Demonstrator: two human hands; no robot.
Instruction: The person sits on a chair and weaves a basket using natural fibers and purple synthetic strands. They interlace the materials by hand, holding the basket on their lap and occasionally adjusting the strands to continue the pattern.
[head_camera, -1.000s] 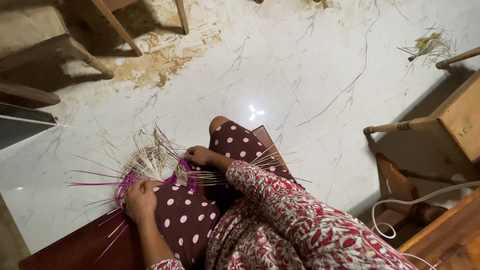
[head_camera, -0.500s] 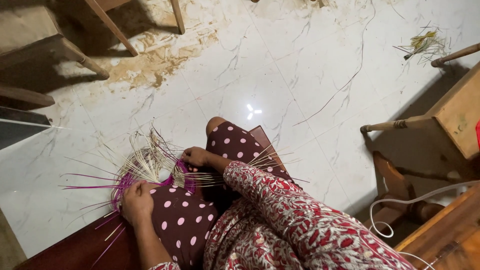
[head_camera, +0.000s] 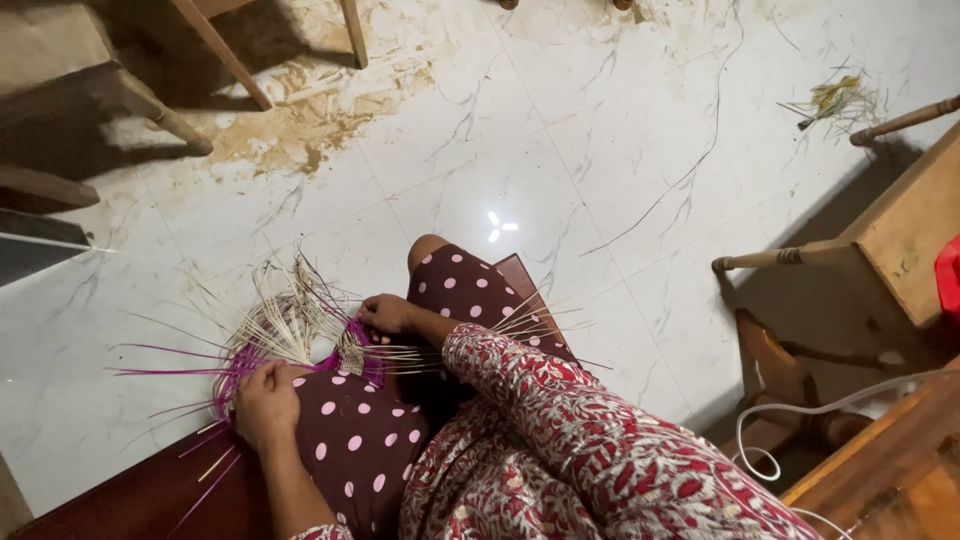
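The right hand (head_camera: 385, 314) is curled closed, pinching pale strands at the far edge of a half-woven piece of straw-coloured and purple strips (head_camera: 300, 335) that rests on the person's lap, over a maroon skirt with pink dots (head_camera: 365, 440). The left hand (head_camera: 265, 400) lies on the near edge of the weaving, fingers bent down and pressing the purple strips against the knee. Compared with a second ago both hands sit in nearly the same places on the weaving; only the view has shifted slightly. Loose strip ends fan out from the weaving to every side, partly hiding the fingers. Beyond the weaving spreads a white marble floor (head_camera: 560, 150). Far right of the weaving stands a wooden stool (head_camera: 900, 225), with a white cable (head_camera: 800, 415) below it. Far beyond the weaving lies a small tuft of dry strips (head_camera: 835, 98).
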